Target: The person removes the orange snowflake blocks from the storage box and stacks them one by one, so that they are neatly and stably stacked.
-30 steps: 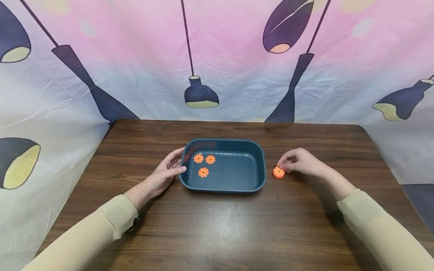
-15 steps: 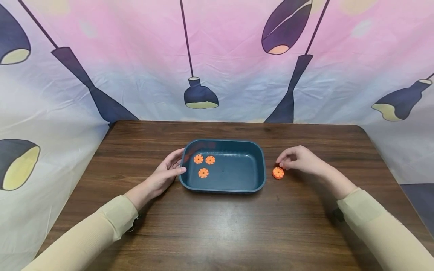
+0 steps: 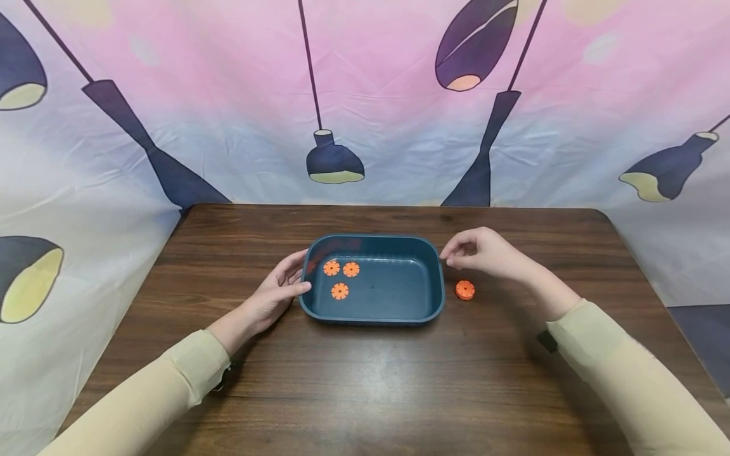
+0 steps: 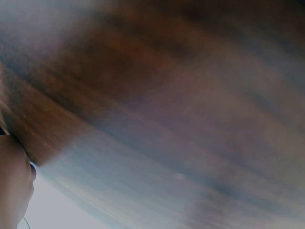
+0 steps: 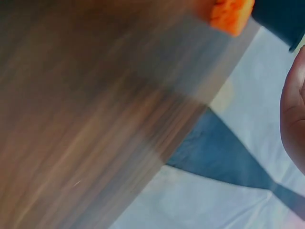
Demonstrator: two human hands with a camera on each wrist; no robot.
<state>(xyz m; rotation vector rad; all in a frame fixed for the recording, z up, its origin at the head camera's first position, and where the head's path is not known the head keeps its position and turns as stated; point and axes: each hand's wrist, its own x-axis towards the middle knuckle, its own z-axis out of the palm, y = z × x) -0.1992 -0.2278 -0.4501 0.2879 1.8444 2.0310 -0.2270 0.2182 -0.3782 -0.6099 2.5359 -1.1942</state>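
Observation:
A dark teal rectangular tray (image 3: 393, 288) rests on the table, with three notched orange discs in its left part, one of them an orange disc (image 3: 339, 291). My left hand (image 3: 276, 294) grips the tray's left side, thumb at the rim and fingers outside. At the tray's right rim is my right hand (image 3: 481, 253), thumb and fingertips close together; whether a disc is between them is hidden. Just right of the tray lies a small stack of orange discs (image 3: 464, 290), also partly seen in the right wrist view. The left wrist view shows mostly blurred table.
The brown wood-grain table (image 3: 365, 386) extends in front of and around the tray. Behind it hangs a cloth backdrop (image 3: 256, 107) printed with lamps, meeting the table's far edge.
My right hand has lifted off the orange stack and moved left and back to the tray's right rim. My left hand keeps its grip on the tray; the three discs inside stay put.

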